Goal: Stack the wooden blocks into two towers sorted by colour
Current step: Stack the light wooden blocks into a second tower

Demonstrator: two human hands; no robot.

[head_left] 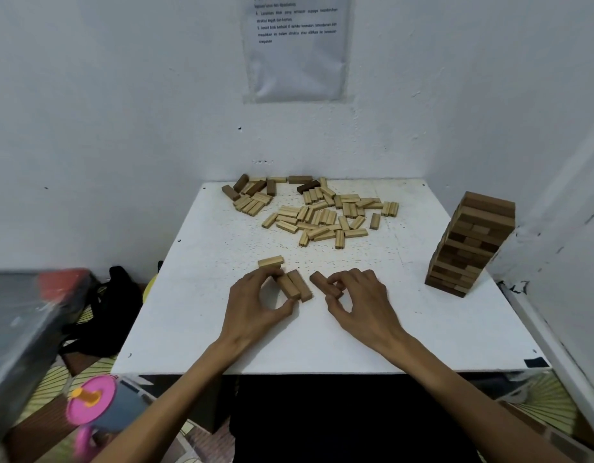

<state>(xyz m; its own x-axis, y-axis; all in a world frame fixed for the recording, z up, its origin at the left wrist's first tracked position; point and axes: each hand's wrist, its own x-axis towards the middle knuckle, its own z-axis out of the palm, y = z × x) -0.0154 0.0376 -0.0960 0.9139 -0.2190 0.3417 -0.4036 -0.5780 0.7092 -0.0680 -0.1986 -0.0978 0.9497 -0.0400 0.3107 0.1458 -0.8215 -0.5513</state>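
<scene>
From the head camera, the left hand point(255, 304) closes its grip on a pair of brown blocks point(294, 285) lying side by side on the near tabletop point(439, 329), the right hand point(364, 295) pinching a single brown block point(322, 283) just beside them, with the brown tower point(471, 245) well apart at the right edge.

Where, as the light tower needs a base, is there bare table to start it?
Bare: the near strip of table by the front edge; its left side, nearer than the loose pile; the gap between pile and dark tower. Crowded: far middle, and the brown blocks gripped by left hand and right hand.
</scene>
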